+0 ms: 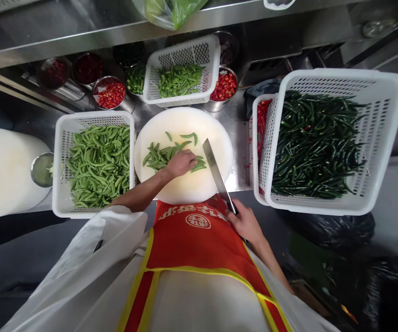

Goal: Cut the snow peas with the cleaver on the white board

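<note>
My right hand (pixel 247 222) is closed round the black handle of a kitchen knife (pixel 216 170). Its broad blade lies over the right part of a round white cutting board (pixel 185 189), tip pointing away from me. On the board, my left hand (pixel 182 163) is curled over green pea pods (pixel 160 157), with some pods showing past its fingertips toward the blade. A gap separates the blade from these fingers. A few loose pods lie farther back on the board. To the left stands a white basket (pixel 58 184) full of whole pea pods.
Behind the board, a white basket (pixel 212 60) holds cut green pods, between metal bowls of chopped red chillies (pixel 110 94) and red pepper pieces (pixel 227 86). At right stands a large basket (pixel 382 152) of dark green chillies. A second white board (pixel 8 170) lies far left. A steel shelf edge (pixel 81 39) overhangs the back.
</note>
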### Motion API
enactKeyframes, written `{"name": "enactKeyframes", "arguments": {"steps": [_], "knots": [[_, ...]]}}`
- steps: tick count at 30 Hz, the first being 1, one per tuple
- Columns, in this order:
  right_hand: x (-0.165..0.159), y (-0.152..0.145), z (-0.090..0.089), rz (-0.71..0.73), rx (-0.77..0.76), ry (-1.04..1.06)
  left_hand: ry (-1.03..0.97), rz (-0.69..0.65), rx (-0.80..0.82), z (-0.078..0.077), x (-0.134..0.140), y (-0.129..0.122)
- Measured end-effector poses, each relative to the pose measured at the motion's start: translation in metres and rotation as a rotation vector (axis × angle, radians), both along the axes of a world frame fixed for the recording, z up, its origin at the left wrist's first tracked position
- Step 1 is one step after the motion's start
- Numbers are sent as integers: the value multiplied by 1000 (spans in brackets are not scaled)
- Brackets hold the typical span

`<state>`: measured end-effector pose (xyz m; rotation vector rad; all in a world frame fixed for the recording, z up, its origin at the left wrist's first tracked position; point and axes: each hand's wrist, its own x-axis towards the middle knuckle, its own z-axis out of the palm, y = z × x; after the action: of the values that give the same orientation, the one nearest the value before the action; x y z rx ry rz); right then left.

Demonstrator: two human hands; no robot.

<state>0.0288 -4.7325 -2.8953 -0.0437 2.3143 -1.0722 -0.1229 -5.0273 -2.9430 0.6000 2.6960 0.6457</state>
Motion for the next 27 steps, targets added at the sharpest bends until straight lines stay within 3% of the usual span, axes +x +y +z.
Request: {"name": "enactKeyframes", "arguments": {"steps": [3, 7, 11, 14, 17, 21, 24, 27], "knots": [[0, -1, 0, -2, 6, -11, 11, -10, 7, 2, -4, -6], [-3, -2, -2, -12, 14, -5, 120, 194, -127, 5, -23, -15], [-4, -4, -4, -22, 4, -4, 79, 253, -226, 3, -33, -15], [-4, -5, -4, -32, -2, -8, 75, 249, -145, 3, -25, -7], [-4, -7, -3, -50, -4, -1, 27, 154, -12, 5, -10, 7], [-4, -7, -2, -60, -15, -11, -33, 46, 52, 4, 3, 21], [-4, -7, -2, -59, -11, -12, -44, 88, 83, 2, -3, 15], [-4, -6, -3, -60, -10, -34, 29, 227, 35, -1, -22, -3]]}}
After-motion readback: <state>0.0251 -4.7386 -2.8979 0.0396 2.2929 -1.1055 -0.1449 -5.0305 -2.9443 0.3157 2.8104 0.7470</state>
